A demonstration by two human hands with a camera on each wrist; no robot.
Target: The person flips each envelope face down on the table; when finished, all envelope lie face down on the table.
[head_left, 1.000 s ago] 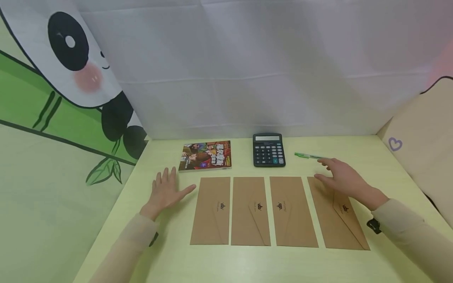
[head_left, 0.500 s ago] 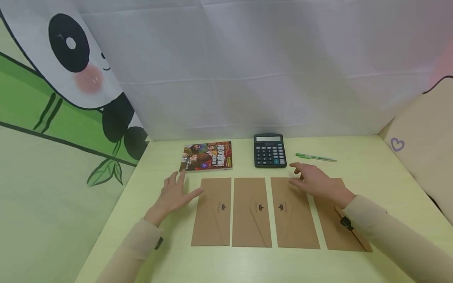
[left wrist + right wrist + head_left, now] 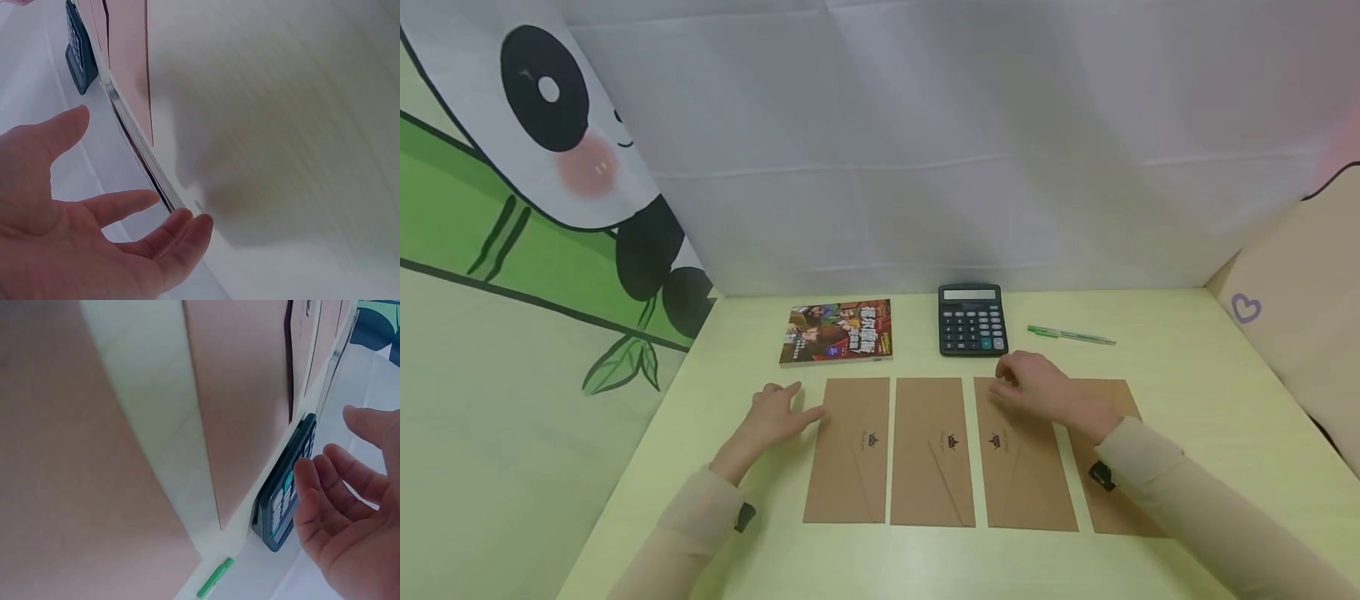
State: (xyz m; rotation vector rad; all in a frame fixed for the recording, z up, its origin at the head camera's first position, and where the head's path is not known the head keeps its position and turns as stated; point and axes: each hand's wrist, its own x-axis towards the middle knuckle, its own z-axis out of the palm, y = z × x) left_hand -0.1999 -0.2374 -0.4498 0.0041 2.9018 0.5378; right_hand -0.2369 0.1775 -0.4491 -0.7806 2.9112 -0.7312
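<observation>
Several brown envelopes lie side by side on the table, with small crown prints showing on three. In the head view my left hand (image 3: 777,423) is beside the leftmost envelope (image 3: 838,467), its thumb tip overlapping that envelope's left edge. Palm and loosely bent fingers, holding nothing, show in the left wrist view. My right hand (image 3: 1037,387) hovers over the top of the third envelope (image 3: 1030,487), fingers loosely curled around nothing. Its forearm covers much of the rightmost envelope (image 3: 1108,510). Between them is the second envelope (image 3: 925,483).
Behind the envelopes lie a paperback book (image 3: 837,332), a black calculator (image 3: 972,321) and a green pen (image 3: 1070,335). A white cloth (image 3: 925,167) hangs along the table's back edge. Printed walls (image 3: 535,400) stand at both sides.
My right hand has moved left, from near the pen to over the third envelope, its fingers curling more. The left hand has shifted slightly right, toward the leftmost envelope, its fingers bending.
</observation>
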